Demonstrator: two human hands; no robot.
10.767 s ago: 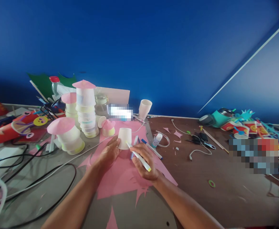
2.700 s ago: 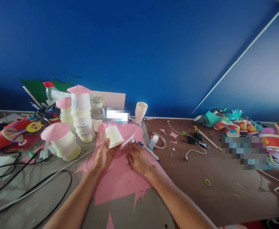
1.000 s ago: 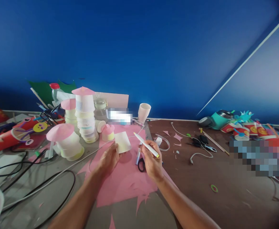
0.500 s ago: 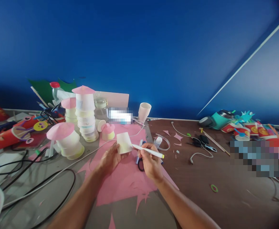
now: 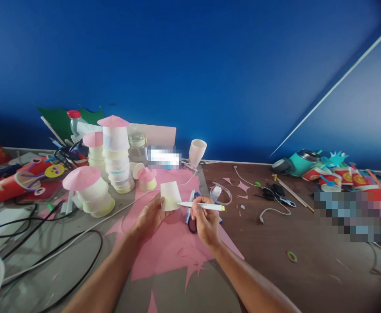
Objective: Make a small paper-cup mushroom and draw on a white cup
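A white paper cup (image 5: 170, 195) with a yellowish tint near its lower edge is gripped by my left hand (image 5: 151, 217), over the pink paper (image 5: 157, 256). My right hand (image 5: 206, 221) pinches a white marker (image 5: 213, 207) with a yellow end. The marker's tip meets or nearly meets the cup's right side. Partly behind my right hand lie scissors with dark handles (image 5: 192, 224). A small white bottle (image 5: 215, 193) stands just beyond that hand.
Stacked cup towers with pink cone tops (image 5: 115, 148) stand at the left. A tall white cup (image 5: 197, 152) is by the blue wall. Cables (image 5: 95, 256) cross the left side. Keys (image 5: 270, 193), pink scraps and red cups (image 5: 330, 181) lie at the right.
The marker has tilted closer to level, its tip lower on the cup's right side. The cup has turned slightly in my left hand, which has barely moved.
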